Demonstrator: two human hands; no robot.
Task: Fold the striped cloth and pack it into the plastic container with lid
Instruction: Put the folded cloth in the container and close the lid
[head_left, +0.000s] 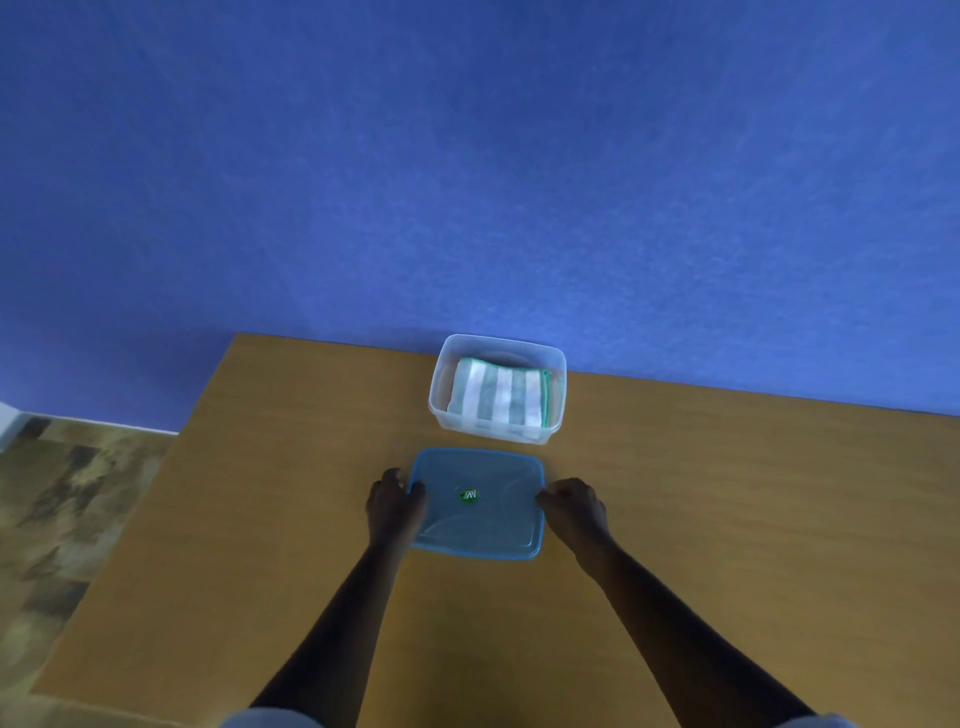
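A wooden table (675, 519) stands against a blue wall (467, 156). At its far edge sits a clear plastic container (441, 400), open, with the folded striped cloth (496, 396) already lying flat inside it. Just nearer lies the blue lid (483, 525), flat on the table. The left hand (395, 501) curls over the lid's left edge and the right hand (574, 504) over its right edge; whether either has truly gripped it is hard to tell. The lid looks light, thin and slightly flexible, best lifted by these opposite edges.
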